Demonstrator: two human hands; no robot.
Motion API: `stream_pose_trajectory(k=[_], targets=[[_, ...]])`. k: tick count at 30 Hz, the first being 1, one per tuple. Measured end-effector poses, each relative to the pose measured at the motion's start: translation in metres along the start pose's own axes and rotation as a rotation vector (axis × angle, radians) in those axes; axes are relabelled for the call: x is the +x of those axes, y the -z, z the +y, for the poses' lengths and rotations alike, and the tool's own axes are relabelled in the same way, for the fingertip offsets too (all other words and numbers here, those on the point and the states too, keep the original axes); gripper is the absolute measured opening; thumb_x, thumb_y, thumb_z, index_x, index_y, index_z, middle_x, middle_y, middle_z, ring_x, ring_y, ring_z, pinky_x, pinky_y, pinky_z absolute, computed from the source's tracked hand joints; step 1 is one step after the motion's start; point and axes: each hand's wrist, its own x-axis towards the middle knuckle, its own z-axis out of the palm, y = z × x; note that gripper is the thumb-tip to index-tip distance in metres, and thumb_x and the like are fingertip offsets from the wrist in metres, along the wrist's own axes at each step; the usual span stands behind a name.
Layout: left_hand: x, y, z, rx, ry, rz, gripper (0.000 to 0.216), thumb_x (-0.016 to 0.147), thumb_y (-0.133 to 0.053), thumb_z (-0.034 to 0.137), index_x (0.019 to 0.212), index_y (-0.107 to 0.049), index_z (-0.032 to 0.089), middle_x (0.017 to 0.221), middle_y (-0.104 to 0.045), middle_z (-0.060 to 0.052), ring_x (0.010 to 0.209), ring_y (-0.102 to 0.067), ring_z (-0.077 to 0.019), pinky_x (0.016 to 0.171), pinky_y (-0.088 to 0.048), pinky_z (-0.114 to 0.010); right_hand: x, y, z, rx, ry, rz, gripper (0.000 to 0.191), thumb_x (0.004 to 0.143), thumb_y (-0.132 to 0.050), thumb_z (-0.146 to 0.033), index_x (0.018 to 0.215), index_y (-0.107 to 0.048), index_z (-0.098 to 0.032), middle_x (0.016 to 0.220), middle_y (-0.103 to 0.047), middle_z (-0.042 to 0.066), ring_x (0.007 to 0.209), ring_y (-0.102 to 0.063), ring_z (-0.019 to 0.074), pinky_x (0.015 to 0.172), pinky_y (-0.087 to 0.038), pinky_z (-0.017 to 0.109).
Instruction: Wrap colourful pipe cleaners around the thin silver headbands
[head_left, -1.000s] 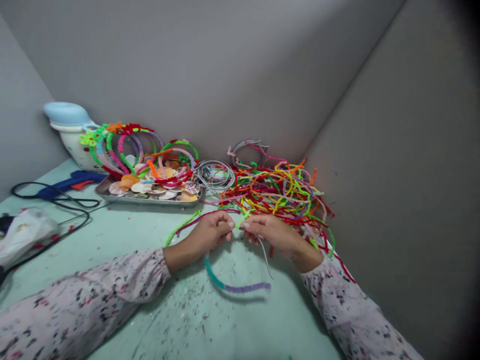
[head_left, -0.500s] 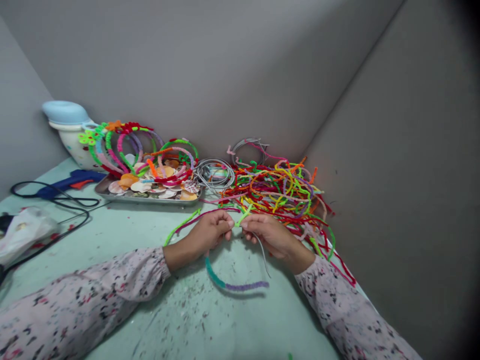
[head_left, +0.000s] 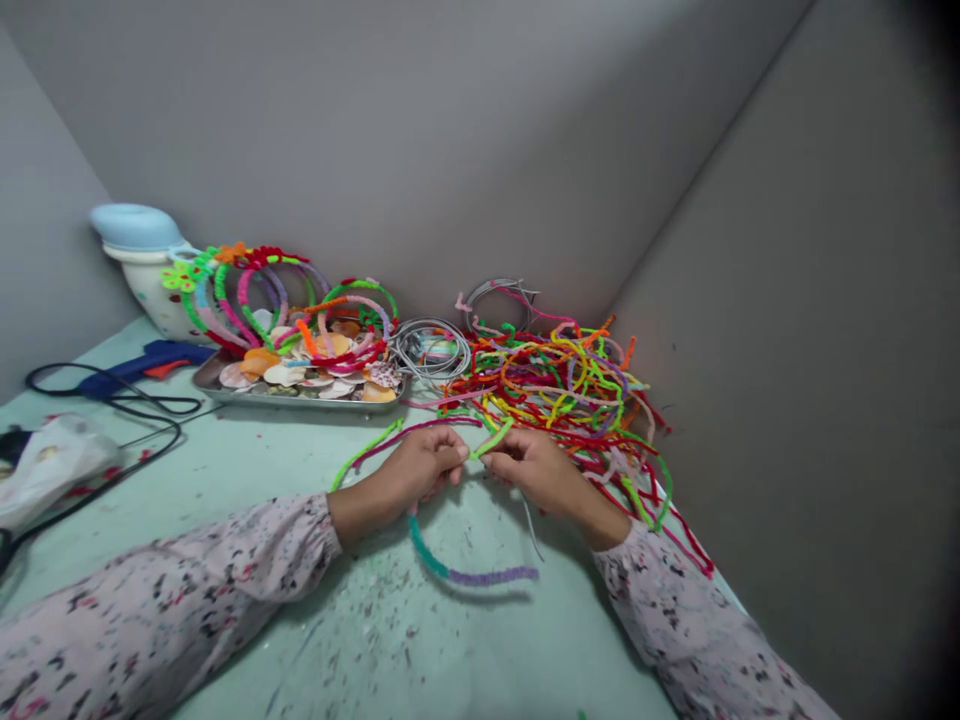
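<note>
Between thumb and fingers, my left hand (head_left: 427,465) pinches a wire wrapped in coloured pipe cleaners. Its teal and purple wrapped length (head_left: 465,576) curves out below that hand over the table. My right hand (head_left: 534,468) is closed on a lime-green pipe cleaner (head_left: 493,440), whose free end sticks up past the fingertips. A bare grey wire end (head_left: 533,530) hangs below the right hand. The fingertips of both hands are close together, and the green strand bridges them. Behind the left hand lie a green pipe cleaner (head_left: 360,455) and a dark pink one (head_left: 420,428).
A metal tray (head_left: 300,400) holds shells and wrapped hoops. Behind the right hand spreads a heap of pipe cleaners (head_left: 555,385), with coiled grey wire (head_left: 427,350) beside it. To the left are a blue glue gun (head_left: 127,370), its black cord (head_left: 161,440) and a lidded container (head_left: 154,285).
My right hand has turned slightly, and the green pipe cleaner's free end now leans further right. The grey wire end has shifted a little. My left hand has stayed nearly in place.
</note>
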Motion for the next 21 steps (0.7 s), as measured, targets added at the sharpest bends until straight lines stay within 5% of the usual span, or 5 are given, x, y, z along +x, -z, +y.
stream_pose_trajectory(k=[8,21], targets=[[0.005,0.002,-0.006,-0.016,0.066,-0.021,0.018,0.081,-0.052,0.035,0.078,-0.053,0.017,0.06,-0.053,0.003,0.031,-0.03,-0.0045,0.028,-0.017,-0.019,-0.003,-0.001,0.007,-0.294,0.386,0.018,0.019,0.079,-0.052,-0.007,0.081,-0.068,-0.018,0.076,-0.064,0.002,0.07,-0.056,0.0141,0.066,-0.042,0.024],[0.007,0.002,-0.004,0.051,0.085,-0.034,0.018,0.079,-0.052,0.036,0.078,-0.051,0.018,0.052,-0.046,0.005,0.032,-0.031,-0.0059,0.027,-0.02,-0.016,-0.007,-0.016,0.028,-0.286,0.386,0.153,0.019,0.079,-0.054,-0.008,0.086,-0.068,-0.018,0.081,-0.067,0.005,0.075,-0.061,0.0169,0.072,-0.047,0.028]])
